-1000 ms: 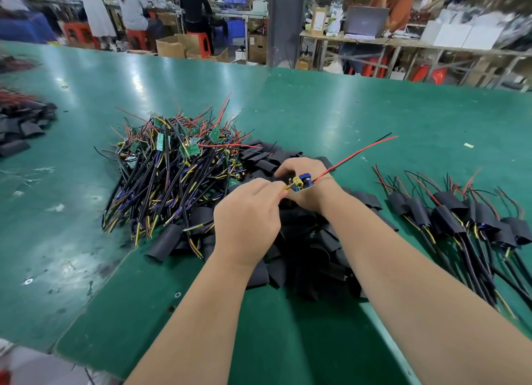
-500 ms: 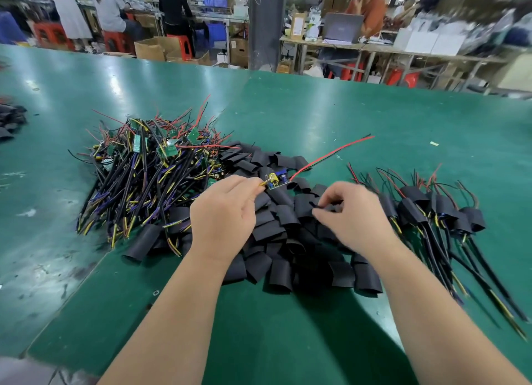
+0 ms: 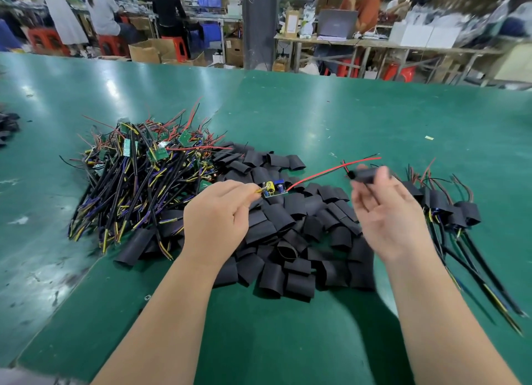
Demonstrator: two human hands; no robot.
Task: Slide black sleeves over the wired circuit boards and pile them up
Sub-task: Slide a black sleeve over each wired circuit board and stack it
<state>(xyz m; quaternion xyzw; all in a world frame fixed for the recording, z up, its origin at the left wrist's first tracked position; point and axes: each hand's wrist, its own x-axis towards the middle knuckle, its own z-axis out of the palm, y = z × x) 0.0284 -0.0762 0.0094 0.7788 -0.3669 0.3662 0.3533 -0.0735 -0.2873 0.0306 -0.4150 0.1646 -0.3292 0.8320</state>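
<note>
The heap of loose sleeves (image 3: 288, 240) lies beneath both hands on the green table (image 3: 345, 120). The left hand (image 3: 216, 220) pinches the yellow leads of one circuit board (image 3: 275, 189), which projects just beyond its fingertips. The right hand (image 3: 385, 212), blurred, grips a single black sleeve (image 3: 365, 174) at its fingertips, apart from the board. The unsleeved pile (image 3: 138, 177) lies left of the left fingers. The sleeved pile (image 3: 449, 206) lies right of the right fingers.

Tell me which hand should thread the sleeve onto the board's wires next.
Right. The right hand holds a sleeve beside the red wire's free end, while the left hand is busy pinching the board.
</note>
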